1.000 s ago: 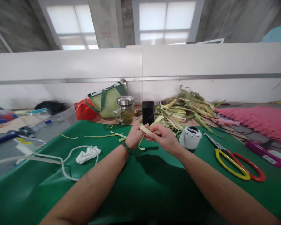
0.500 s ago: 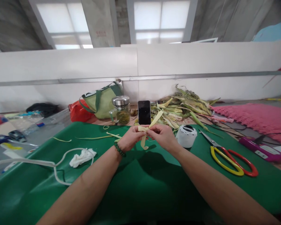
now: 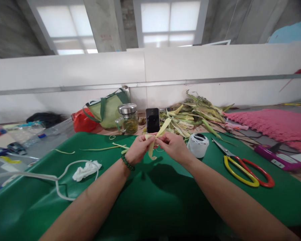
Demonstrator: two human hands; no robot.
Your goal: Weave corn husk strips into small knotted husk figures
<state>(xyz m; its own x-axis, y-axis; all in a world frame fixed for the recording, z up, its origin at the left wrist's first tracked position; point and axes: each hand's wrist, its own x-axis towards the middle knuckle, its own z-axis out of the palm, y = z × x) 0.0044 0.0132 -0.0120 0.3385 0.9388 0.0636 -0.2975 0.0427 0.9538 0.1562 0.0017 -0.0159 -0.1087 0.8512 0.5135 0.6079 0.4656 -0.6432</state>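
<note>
1. The strip (image 3: 164,127) is held over the mat (image 3: 140,204), near its far edge, before the phone (image 3: 153,124).
2. It is pinched by the left hand (image 3: 138,146), thumb to fingers, and likewise by the right hand (image 3: 175,146) close beside.
3. The roll (image 3: 197,149) is set near the far edge; scissors (image 3: 230,153) are laid near the right edge.

No lettering can be read; faint red marks (image 3: 106,37), too blurred to be deciphered, are borne by the concrete pillar (image 3: 100,15).

pale yellow husk strip (image 3: 164,127), bent midway, upper end (image 3: 168,121) aslant, lower tip (image 3: 153,157) curled, above green sheet (image 3: 140,201)
</note>
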